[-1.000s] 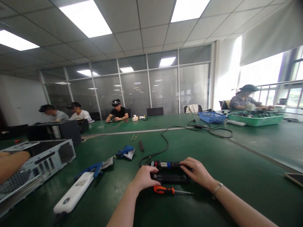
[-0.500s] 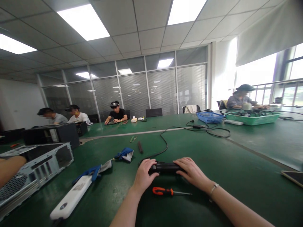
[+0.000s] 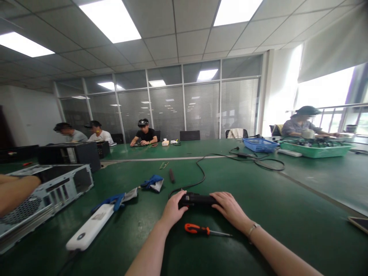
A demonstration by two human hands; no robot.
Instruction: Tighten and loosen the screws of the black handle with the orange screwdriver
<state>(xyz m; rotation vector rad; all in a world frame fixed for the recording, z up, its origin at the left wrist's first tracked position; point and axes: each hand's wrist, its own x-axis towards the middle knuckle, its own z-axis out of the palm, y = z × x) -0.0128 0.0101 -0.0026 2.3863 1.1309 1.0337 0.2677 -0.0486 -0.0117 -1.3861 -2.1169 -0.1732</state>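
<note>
A black elongated device [image 3: 199, 199] lies crosswise on the green table in front of me, a dark cable running off near its left end. My left hand [image 3: 174, 209] is closed around that left end, its thumb on the near side. At the other end my right hand [image 3: 230, 207] grips it, fingers over the top. I cannot make out exactly what kind of device it is. Nearer to me, just below it, rests a screwdriver [image 3: 198, 229] with an orange and black handle, its shaft pointing right. Neither hand touches the screwdriver.
A white power strip [image 3: 91, 226] and blue-grey gloves [image 3: 153, 183] lie to the left. Beyond them stands an open metal computer case [image 3: 61, 191] with another person's forearm [image 3: 18, 189] over it. Blue [image 3: 260, 145] and green [image 3: 316, 149] baskets stand at the back right.
The camera view has turned slightly left, so most things appear a little further right. Both my hands stay on the black device, which seems to have tilted or rolled a little.
</note>
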